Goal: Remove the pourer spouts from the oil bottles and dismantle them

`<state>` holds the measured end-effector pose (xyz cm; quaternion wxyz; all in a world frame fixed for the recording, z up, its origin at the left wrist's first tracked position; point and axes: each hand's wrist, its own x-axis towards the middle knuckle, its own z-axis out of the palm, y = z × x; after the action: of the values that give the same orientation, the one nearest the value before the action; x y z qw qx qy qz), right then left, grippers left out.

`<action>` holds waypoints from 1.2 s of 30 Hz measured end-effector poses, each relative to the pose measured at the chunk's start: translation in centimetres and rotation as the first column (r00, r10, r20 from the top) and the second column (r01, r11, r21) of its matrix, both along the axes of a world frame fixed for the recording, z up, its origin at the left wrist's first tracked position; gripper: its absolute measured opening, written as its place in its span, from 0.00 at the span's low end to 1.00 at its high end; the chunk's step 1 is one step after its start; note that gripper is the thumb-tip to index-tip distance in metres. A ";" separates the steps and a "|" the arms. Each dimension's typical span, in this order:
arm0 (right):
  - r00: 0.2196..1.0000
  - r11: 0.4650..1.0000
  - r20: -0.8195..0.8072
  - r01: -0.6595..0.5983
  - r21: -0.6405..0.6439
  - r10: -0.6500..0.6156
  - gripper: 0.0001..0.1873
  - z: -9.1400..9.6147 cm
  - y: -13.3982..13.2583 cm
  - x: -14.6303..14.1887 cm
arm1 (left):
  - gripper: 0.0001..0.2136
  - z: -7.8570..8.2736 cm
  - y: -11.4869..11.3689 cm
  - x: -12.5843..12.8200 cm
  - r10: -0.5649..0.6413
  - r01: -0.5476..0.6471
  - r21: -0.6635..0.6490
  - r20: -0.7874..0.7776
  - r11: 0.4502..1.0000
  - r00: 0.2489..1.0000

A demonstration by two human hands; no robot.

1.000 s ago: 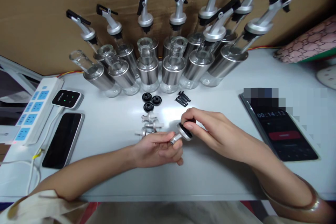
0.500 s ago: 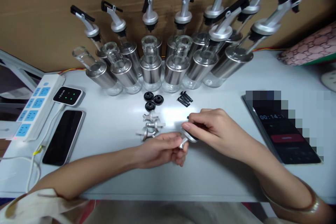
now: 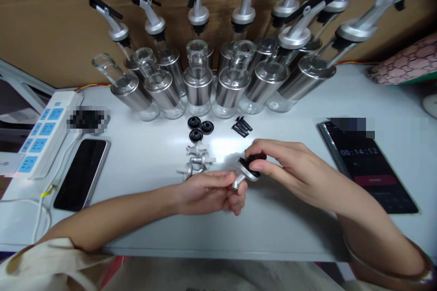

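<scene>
Between my hands is a silver bottle pourer spout (image 3: 245, 173) with a black stopper on its upper side. My left hand (image 3: 213, 191) pinches the metal tube, thumb on top. My right hand (image 3: 283, 166) grips the black stopper (image 3: 257, 160) from above, and its fingers partly hide it. Just left of my hands lie several silver pourer spouts (image 3: 203, 160). Behind these sit black rubber stoppers (image 3: 195, 135) in a small cluster. A group of small black levers (image 3: 241, 126) lies on the table beyond my right hand.
Glass bottles with steel sleeves (image 3: 200, 87) stand in two rows at the back, some topped with lever pourers (image 3: 198, 13). On the left are a power strip (image 3: 44, 132) and a phone (image 3: 81, 175). A tablet-like device showing a timer (image 3: 370, 168) lies right.
My right fingers have shifted up and back, so more of the pourer's disc and black stopper shows. My left hand keeps its pinch. The view has moved slightly.
</scene>
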<state>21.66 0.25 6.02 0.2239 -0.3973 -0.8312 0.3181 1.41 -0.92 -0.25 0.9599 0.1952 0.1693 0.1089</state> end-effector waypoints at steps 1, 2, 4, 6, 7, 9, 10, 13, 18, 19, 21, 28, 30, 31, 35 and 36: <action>1.000 1.000 -0.007 0.002 0.008 -0.002 0.10 0.0 0.0 0.0 | 0.17 0.0 0.0 0.0 -0.004 0.004 -0.005 0.007 1.000 1.000; 1.000 1.000 -0.011 0.002 0.014 -0.002 0.09 -0.1 0.0 0.1 | 0.17 0.0 0.0 0.0 -0.006 0.006 -0.011 0.013 1.000 1.000; 1.000 1.000 -0.025 -0.003 0.025 0.003 0.09 -0.1 -0.1 0.2 | 0.17 0.0 0.1 0.0 -0.008 0.008 -0.023 0.031 1.000 0.999; 0.999 0.999 -0.042 -0.015 0.031 0.016 0.08 -0.1 -0.1 0.3 | 0.18 -0.1 0.1 0.0 -0.011 0.013 -0.032 0.054 0.999 0.998; 0.998 0.999 -0.053 -0.022 0.033 0.023 0.07 -0.1 -0.1 0.4 | 0.17 -0.1 0.1 -0.1 -0.012 0.014 -0.035 0.066 0.999 0.998; 0.996 0.999 -0.082 -0.030 0.034 0.032 0.06 -0.1 -0.2 0.4 | 0.17 -0.2 0.1 -0.1 -0.013 0.016 -0.033 0.082 0.999 0.997; 0.995 0.999 -0.097 -0.028 0.030 0.031 0.05 -0.1 -0.2 0.5 | 0.17 -0.2 0.1 -0.1 -0.016 0.019 -0.030 0.088 0.999 0.996; 0.991 1.000 -0.135 -0.015 0.026 0.018 0.05 -0.3 -0.2 0.5 | 0.17 -0.2 0.1 -0.2 -0.034 0.037 -0.021 0.120 0.999 0.992; 0.984 0.996 -0.177 0.020 0.091 -0.004 0.10 -0.6 -0.2 0.3 | 0.16 -0.2 0.2 -0.2 -0.020 0.026 -0.040 0.144 0.999 0.989; 0.983 0.994 -0.185 0.032 0.105 -0.012 0.11 -0.7 -0.3 0.3 | 0.16 -0.2 0.2 -0.2 -0.016 0.023 -0.045 0.144 0.999 0.989; 0.981 0.991 -0.194 0.048 0.124 -0.023 0.14 -0.6 -0.3 0.3 | 0.16 -0.2 0.1 -0.2 -0.014 0.021 -0.049 0.146 0.999 0.989; 0.755 0.859 -0.523 0.507 0.080 -0.397 0.09 -0.9 0.4 0.5 | 0.17 0.3 -0.6 -0.2 -0.145 0.143 0.047 0.034 0.989 0.989; 0.824 0.889 -0.399 0.455 0.043 -0.402 0.10 -1.5 0.8 0.1 | 0.18 0.3 -0.8 0.0 -0.147 0.146 0.067 0.003 0.987 0.989; 0.875 0.910 -0.299 0.412 0.044 -0.381 0.09 -1.8 1.1 -0.2 | 0.18 0.2 -0.9 0.1 -0.139 0.139 0.077 -0.015 0.987 0.990; 0.978 0.976 -0.008 0.209 0.055 -0.209 0.04 -2.9 2.0 -1.6 | 0.16 -0.3 -1.0 0.3 -0.137 0.140 0.065 -0.039 0.988 0.990; 0.983 0.983 0.015 0.182 0.035 -0.182 0.06 -3.1 2.1 -2.0 | 0.16 -0.4 -1.0 0.3 -0.126 0.127 0.052 -0.032 0.991 0.992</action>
<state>19.69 2.34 2.87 0.2510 -0.4707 -0.7987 0.2786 1.71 -1.90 -0.66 0.9567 0.2329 0.1673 0.0496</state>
